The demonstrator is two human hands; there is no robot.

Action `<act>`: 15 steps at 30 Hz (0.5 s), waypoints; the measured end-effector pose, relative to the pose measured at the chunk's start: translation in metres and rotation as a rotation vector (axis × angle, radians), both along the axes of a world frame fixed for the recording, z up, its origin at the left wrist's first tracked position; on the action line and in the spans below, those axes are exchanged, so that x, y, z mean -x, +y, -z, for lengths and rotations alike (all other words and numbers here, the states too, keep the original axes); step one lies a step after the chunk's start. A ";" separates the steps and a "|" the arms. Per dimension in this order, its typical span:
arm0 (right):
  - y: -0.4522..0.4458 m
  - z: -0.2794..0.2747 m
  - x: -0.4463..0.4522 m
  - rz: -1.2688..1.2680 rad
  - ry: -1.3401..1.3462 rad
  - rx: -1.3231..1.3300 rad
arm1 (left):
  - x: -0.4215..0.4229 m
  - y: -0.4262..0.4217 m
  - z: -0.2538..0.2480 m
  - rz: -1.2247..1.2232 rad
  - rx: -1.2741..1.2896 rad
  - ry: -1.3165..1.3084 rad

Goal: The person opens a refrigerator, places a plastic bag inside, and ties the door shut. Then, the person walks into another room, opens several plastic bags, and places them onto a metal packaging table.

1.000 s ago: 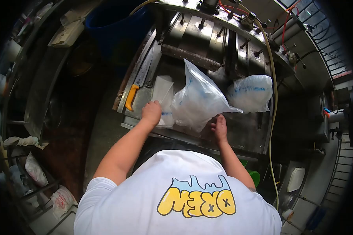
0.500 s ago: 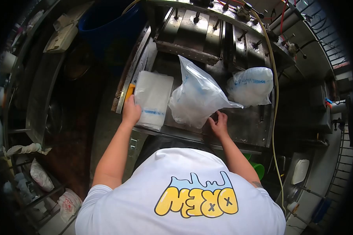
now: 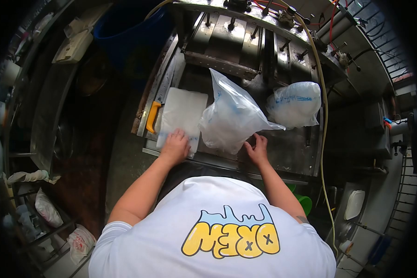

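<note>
My left hand (image 3: 175, 147) lies on the lower end of a flat stack of clear plastic bags (image 3: 183, 109), its fingers resting on the top. Beside the stack's left edge is a yellow handle (image 3: 153, 117); what it belongs to is mostly hidden. A filled, translucent plastic bag (image 3: 229, 118) stands in the middle with its mouth gathered to a peak. My right hand (image 3: 258, 148) is at that bag's lower right edge, thumb and fingers apart; I cannot tell whether it touches the plastic. A second filled bag (image 3: 294, 104) with blue print sits farther right.
The bags rest on a metal worktop (image 3: 287, 150). Behind them stand metal press-like fixtures (image 3: 227, 41) with upright bolts. A yellowish hose (image 3: 325, 125) hangs down the right side. A blue barrel (image 3: 129, 34) is at the upper left, and a green container (image 3: 304, 204) sits below the worktop.
My left hand has moved right from the yellow handle at the stack's left edge onto the lower end of the stack. My right hand has barely moved.
</note>
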State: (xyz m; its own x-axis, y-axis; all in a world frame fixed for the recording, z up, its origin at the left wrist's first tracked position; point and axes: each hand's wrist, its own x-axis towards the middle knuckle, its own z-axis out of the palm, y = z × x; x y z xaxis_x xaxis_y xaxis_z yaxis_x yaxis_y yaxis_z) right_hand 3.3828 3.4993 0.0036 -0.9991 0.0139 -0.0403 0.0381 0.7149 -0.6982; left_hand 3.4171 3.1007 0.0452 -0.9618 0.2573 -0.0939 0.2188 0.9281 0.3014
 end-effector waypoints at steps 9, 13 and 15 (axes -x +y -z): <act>-0.005 -0.015 -0.006 0.051 0.103 0.147 | 0.002 0.014 -0.024 -0.150 -0.125 0.220; -0.017 -0.045 -0.019 -0.059 -0.024 0.203 | 0.014 -0.018 0.020 -0.333 -0.169 0.028; -0.025 -0.069 -0.027 -0.141 -0.096 0.193 | 0.021 -0.039 0.013 -0.580 -0.411 0.132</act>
State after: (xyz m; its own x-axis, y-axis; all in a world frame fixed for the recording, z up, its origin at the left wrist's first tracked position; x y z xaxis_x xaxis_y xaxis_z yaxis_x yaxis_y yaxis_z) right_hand 3.4096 3.4748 0.0725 -0.9821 -0.1422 -0.1239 0.0206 0.5719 -0.8201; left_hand 3.3958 3.0617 0.0326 -0.9509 -0.3084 0.0268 -0.2160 0.7231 0.6561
